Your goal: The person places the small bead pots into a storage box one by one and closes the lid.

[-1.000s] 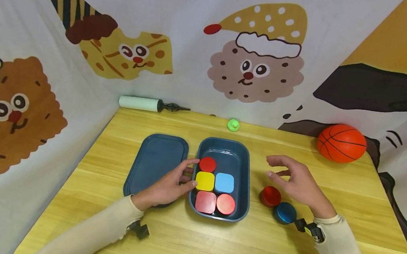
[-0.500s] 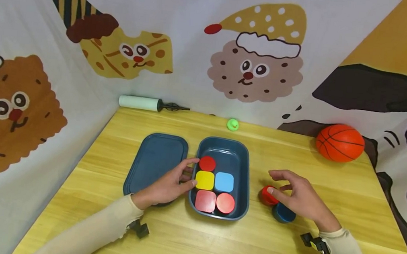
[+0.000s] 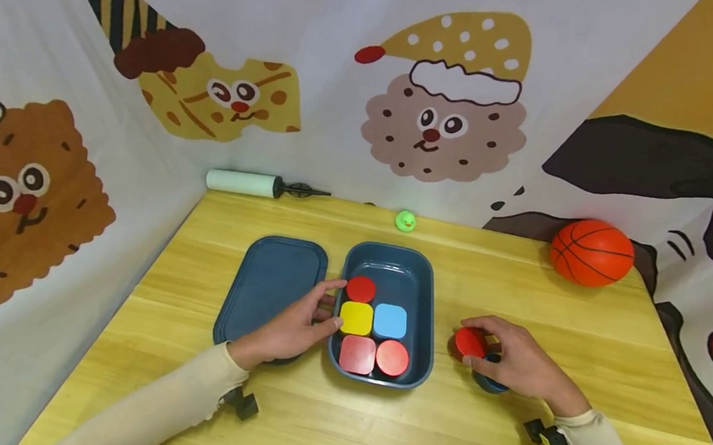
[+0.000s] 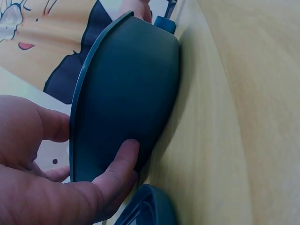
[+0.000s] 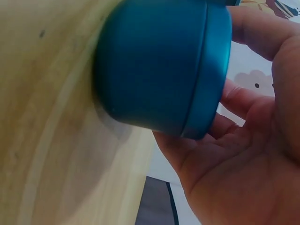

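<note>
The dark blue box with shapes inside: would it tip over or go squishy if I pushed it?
The box probably wouldn't tip, because it looks wide and low on the table. It's likely stiff: its wall shows no dent where the left hand touches it. The near end may feel heavier, since the far end holds none of the five shapes.

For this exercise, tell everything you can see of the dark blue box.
The box is dark blue, rectangular with rounded corners, uncovered, and stands upright on the wooden table. A thin rim tops its smooth, slightly glossy walls; it looks like plastic or coated metal. Inside are a round red piece, a yellow square piece, a light blue square piece, a dull red square piece and a round light-red piece. The left hand holds its left side, fingers on the rim and outer wall.
</note>
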